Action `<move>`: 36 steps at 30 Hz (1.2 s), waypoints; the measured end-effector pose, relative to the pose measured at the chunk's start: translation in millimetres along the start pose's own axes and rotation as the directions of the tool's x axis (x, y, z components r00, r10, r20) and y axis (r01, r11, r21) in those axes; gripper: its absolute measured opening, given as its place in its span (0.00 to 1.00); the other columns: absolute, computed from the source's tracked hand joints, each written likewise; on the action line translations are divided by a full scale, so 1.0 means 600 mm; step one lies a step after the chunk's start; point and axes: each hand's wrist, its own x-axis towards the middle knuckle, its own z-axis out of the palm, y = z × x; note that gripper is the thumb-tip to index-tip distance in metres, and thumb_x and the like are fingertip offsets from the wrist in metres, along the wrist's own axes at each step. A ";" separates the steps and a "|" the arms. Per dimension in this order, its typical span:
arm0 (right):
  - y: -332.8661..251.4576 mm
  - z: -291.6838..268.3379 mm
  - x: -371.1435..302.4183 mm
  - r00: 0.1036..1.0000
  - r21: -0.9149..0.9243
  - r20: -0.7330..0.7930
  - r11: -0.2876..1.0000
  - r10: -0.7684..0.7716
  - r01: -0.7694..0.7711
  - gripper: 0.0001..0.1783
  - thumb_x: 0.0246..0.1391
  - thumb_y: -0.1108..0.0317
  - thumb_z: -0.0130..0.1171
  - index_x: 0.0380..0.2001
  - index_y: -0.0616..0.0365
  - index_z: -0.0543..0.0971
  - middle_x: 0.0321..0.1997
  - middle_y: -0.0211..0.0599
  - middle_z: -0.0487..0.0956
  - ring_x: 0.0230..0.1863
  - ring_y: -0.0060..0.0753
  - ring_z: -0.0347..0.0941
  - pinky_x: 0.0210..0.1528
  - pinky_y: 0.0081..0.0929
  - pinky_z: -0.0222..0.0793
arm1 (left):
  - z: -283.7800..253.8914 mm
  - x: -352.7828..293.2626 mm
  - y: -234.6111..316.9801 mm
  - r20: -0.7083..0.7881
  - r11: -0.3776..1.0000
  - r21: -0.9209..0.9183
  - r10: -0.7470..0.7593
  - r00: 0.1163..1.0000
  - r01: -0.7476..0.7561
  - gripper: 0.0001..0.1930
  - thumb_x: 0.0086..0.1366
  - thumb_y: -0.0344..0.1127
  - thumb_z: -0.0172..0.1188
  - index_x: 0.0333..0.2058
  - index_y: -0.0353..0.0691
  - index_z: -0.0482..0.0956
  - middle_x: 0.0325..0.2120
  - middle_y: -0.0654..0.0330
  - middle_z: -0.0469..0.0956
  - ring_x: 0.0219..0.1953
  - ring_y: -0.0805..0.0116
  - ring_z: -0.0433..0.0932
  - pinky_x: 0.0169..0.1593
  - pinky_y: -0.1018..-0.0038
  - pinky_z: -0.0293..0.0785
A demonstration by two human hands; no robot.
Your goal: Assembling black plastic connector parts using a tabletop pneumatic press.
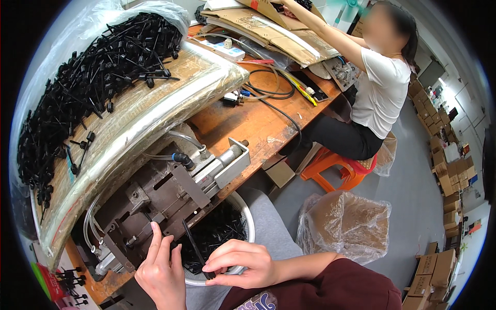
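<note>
In my right hand [243,263], a thin black plastic stick-like part [191,238] is pinched between thumb and fingers, its long end slanting up and left. My left hand [163,271] has its index finger stretched toward the metal clamping fixture [165,199]; the fingertip is at the fixture's edge, and whether it touches a small part there I cannot tell. The other left fingers are loosely bent and show nothing between them. Below the fixture, a round white-rimmed basket [250,217] holds many similar black parts [219,232], partly hidden by my hands.
A tape-covered board [150,111] bears a large heap of black stemmed parts [98,72] on the left. Hoses and cables lie on the wooden bench [222,121]. A co-worker [382,88] sits on an orange stool [330,168] beyond. A plastic-wrapped box [346,222] stands on the floor.
</note>
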 end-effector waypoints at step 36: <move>0.024 -0.029 -0.004 0.974 -0.306 -0.049 0.931 -0.223 0.198 0.15 0.41 0.74 0.72 0.36 0.61 0.82 0.48 0.44 0.75 0.40 0.33 0.74 0.36 0.23 0.73 | 0.069 -0.120 -0.008 0.428 0.940 -0.337 0.102 0.898 0.053 0.13 0.60 0.30 0.61 0.44 0.35 0.78 0.38 0.52 0.78 0.30 0.57 0.79 0.33 0.69 0.75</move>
